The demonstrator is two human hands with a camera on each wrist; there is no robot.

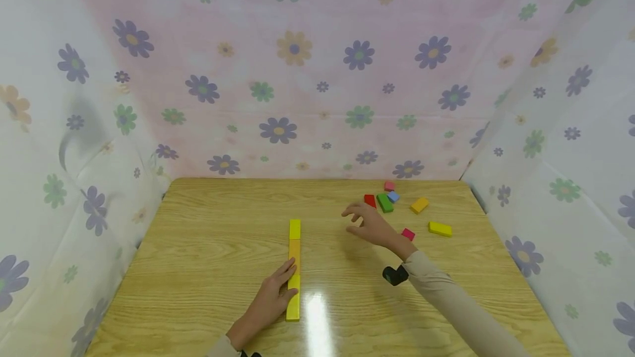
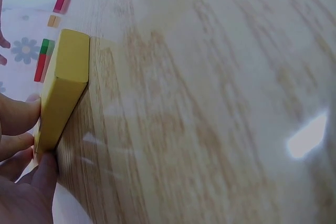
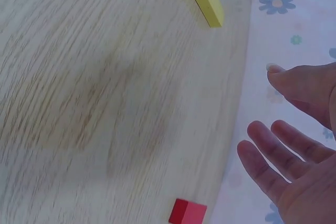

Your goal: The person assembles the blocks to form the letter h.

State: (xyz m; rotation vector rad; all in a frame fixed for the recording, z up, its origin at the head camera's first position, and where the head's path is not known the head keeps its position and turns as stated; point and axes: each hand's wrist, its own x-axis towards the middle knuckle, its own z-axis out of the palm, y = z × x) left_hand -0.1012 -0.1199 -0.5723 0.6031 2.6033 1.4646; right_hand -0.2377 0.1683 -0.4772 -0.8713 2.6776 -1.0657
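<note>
Table [image 1: 208, 225] is shown with its back edge and both side edges in sight. A straight row of yellow and orange blocks [image 1: 295, 249] is laid left of its middle, pointed toward the back edge. The near part of the row is touched by the left hand [image 1: 268, 296] — fingers rested on its top and left side, with no clamping to be seen. The right hand [image 1: 371, 226] is held above the wood, thumb and fingers apart, nothing gripped. Toward the back right corner are scattered a yellow block [image 1: 440, 229], a green block [image 1: 385, 203], an orange block [image 1: 419, 205], a red block [image 1: 370, 200], a crimson block [image 1: 408, 234], a blue block [image 1: 393, 196] and a pink block [image 1: 389, 186]. The step in hand is judged to be steadying or straightening the row; next, a further block would probably need to be fetched and butted against one end — without the line being nudged.
</note>
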